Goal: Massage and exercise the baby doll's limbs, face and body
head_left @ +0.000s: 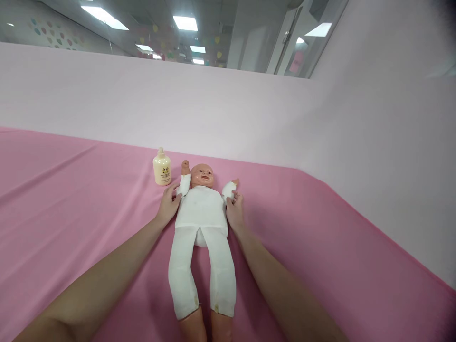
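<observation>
A baby doll (201, 209) with a white cloth body and bare plastic head, hands and lower legs lies on its back, head away from me. Both of its arms are bent upward beside the head. My left hand (169, 204) is closed at the doll's upper arm on the left, fingertips against the white sleeve. On the other side, my right hand (235, 211) has its fingers curled on the doll's other arm, thumb toward the body. Part of the fingers of each hand is hidden. A cream pump bottle (162, 170) stands upright just beyond my left hand.
The doll and bottle rest on a pink sheet (89, 199) with some creases. A white wall (142, 99) rises behind it and along the right side. Above the wall, a window or mirror (206, 33) shows ceiling lights and a door.
</observation>
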The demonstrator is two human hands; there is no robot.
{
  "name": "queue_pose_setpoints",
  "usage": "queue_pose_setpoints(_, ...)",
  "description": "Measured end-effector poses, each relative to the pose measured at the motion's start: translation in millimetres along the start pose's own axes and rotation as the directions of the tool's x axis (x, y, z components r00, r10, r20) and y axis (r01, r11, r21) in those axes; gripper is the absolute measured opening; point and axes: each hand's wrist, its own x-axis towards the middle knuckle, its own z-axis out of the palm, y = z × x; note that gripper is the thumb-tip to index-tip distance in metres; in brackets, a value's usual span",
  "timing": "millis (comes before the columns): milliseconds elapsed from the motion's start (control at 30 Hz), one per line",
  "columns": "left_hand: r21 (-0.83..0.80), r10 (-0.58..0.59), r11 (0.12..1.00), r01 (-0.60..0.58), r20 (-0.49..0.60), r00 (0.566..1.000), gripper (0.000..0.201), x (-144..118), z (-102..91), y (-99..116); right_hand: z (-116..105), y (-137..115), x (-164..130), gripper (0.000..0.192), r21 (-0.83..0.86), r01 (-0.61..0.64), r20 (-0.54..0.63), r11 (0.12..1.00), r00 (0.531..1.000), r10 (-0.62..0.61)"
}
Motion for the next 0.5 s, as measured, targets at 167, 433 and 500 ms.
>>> queue_pose_setpoints(167,0.011,-0.002,1.000,0.001,0.025,1.000,0.047,1,-2.1,1,-2,-15,-5,0.056,0.043,-0.083,0.054,0.996,0.995,0.080)
queue_pose_setpoints(433,0.160,-0.036,0.987,0.024,0.075,0.997,0.045,2,-6.0,0,-5,-24,-7,0.056,-0.008,-0.078,0.085,0.997,0.993,0.079)
queue_pose_setpoints(500,0.111,-0.072,0.992,0.063,0.075,0.995,0.050,2,-5.1,-3,-6,-25,-7,0.057,-0.005,-0.081,0.092,0.997,0.992,0.081)
